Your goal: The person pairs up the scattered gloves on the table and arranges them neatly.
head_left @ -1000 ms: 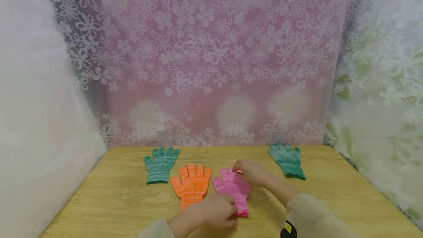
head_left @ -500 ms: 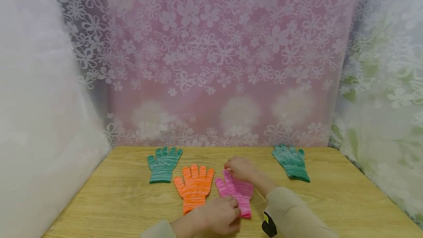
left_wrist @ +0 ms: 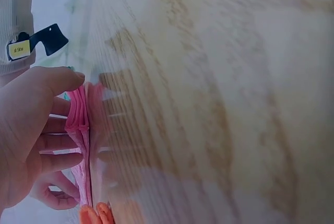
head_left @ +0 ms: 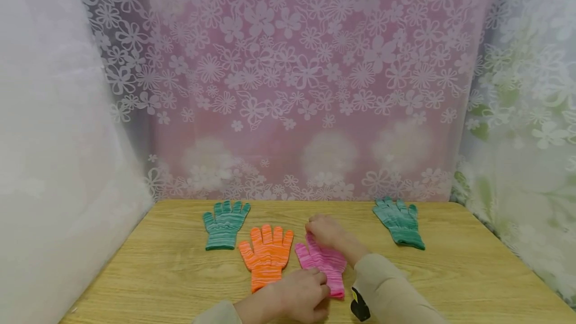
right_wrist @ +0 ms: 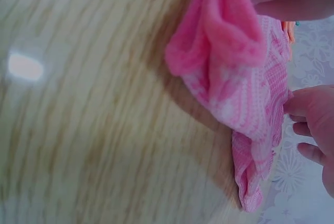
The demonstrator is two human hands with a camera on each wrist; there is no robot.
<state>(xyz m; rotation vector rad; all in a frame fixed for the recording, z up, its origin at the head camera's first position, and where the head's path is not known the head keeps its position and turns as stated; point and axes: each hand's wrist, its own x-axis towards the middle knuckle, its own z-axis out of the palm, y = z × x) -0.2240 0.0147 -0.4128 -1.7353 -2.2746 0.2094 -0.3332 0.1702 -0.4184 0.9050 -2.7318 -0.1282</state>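
Note:
A pink striped knit glove [head_left: 330,264] lies on the wooden table, its fingers pointing to the back. My left hand [head_left: 302,291] holds its cuff between thumb and fingers. The cuff [right_wrist: 219,51] shows bunched and slightly raised in the right wrist view. Over the glove's finger end, my right hand [head_left: 327,230] is bent, thumb and forefinger pinching the knit. It covers most of the glove's fingers in the head view. Just left lies an orange striped glove [head_left: 266,256], flat with fingers spread, its cuff partly behind my left wrist.
Two green striped gloves lie flat farther back: one at the left [head_left: 224,226], one at the right [head_left: 399,224]. Flowered curtains [head_left: 288,89] hang behind the table [head_left: 459,264] and along its sides. A black strap with a yellow tag [head_left: 359,304] hangs at my right sleeve.
My right hand has shifted left across the pink glove's fingers. My left hand has stayed at the cuff. The whole head view has shifted slightly.

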